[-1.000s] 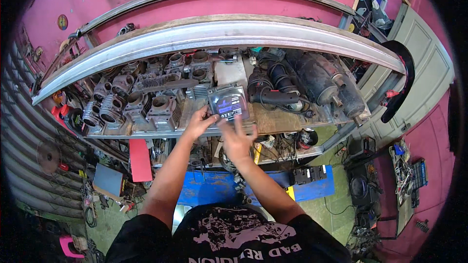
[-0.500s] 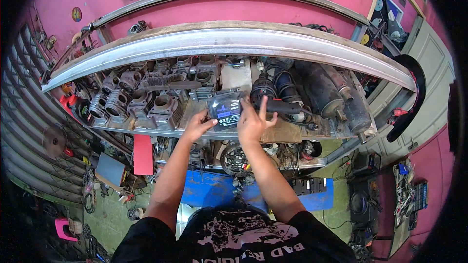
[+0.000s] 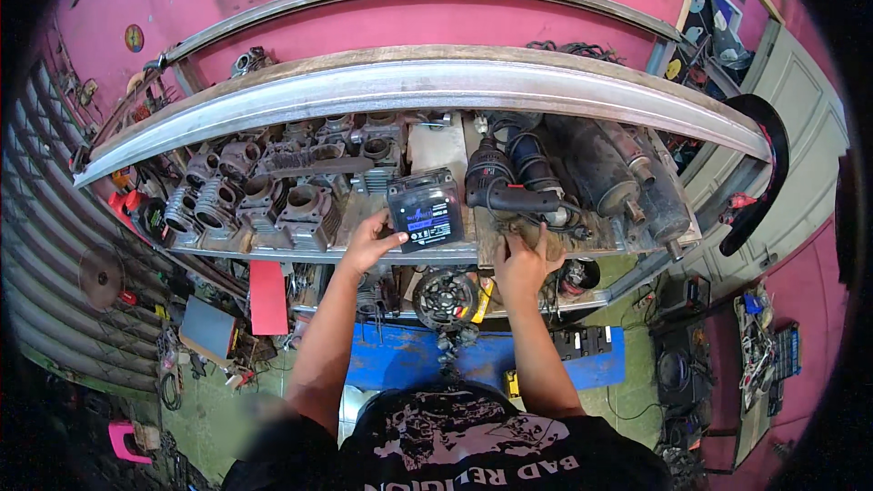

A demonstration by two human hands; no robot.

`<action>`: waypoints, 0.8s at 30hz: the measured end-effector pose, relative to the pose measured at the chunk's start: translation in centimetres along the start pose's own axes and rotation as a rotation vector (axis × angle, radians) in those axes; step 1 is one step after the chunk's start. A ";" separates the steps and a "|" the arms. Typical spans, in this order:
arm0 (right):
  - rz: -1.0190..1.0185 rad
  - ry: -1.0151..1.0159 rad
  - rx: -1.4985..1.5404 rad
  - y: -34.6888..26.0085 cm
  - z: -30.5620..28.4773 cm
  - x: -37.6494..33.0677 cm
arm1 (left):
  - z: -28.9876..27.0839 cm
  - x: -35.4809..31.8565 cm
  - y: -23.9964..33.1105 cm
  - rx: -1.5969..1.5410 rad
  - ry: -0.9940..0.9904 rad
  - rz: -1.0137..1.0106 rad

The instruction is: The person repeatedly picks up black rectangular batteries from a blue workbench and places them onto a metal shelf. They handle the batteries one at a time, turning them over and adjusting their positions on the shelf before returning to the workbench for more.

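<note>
We see a black battery with a purple-marked label above the front edge of a cluttered workshop shelf. The label's small print is too fine for us to make out, and we cannot tell whether the battery's base touches the shelf. The left hand is clamped on its lower left side, thumb lying over the front face; the other fingers are mostly hidden behind it. The right hand is well apart from the left, over a wooden board. Its thumb and index finger are spread, but the back of the hand faces us, so we cannot tell whether anything sits under the palm.

Just beyond the right hand lies a corded power drill, partly overlapping a bluish power tool. Farther right are dark exhaust mufflers. Left of the battery we find engine cylinders, some half covered by a long dark bar. A pale metal beam cuts off our view of the rear row.

Below the shelf, a brake disc shows between the forearms; the right forearm hides part of a blue panel. A grey blur smears the lower left, beside the black shirt.
</note>
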State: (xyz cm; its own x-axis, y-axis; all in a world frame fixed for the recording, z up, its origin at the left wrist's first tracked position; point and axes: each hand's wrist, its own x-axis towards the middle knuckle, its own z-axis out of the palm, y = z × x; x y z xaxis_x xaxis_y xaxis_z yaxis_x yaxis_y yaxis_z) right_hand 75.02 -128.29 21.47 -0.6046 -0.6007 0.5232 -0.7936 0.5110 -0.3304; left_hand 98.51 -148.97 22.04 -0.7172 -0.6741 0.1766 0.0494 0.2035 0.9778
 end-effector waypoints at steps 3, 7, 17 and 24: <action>-0.060 0.084 0.020 -0.3 -0.6 -0.5 | -0.4 0.2 -0.8 -0.016 -0.026 -0.001; -0.071 -0.039 0.329 -4.9 -3.7 0.9 | -0.4 0.1 -1.0 -0.057 -0.024 0.045; 0.023 -0.327 0.401 -8.2 -2.2 2.9 | -1.5 1.0 -4.2 0.254 0.126 0.273; 0.130 0.233 0.145 -14.8 -2.6 -2.0 | 2.7 -3.2 1.7 0.969 0.109 0.557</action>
State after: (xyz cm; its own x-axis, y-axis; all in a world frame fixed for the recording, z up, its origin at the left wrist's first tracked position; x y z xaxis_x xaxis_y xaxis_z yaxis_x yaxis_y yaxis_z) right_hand 88.17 -133.01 27.38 -0.6829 -0.3704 0.6297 -0.7224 0.4708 -0.5065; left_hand 99.01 -144.59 22.84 -0.6971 -0.3651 0.6171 -0.2510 0.9304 0.2669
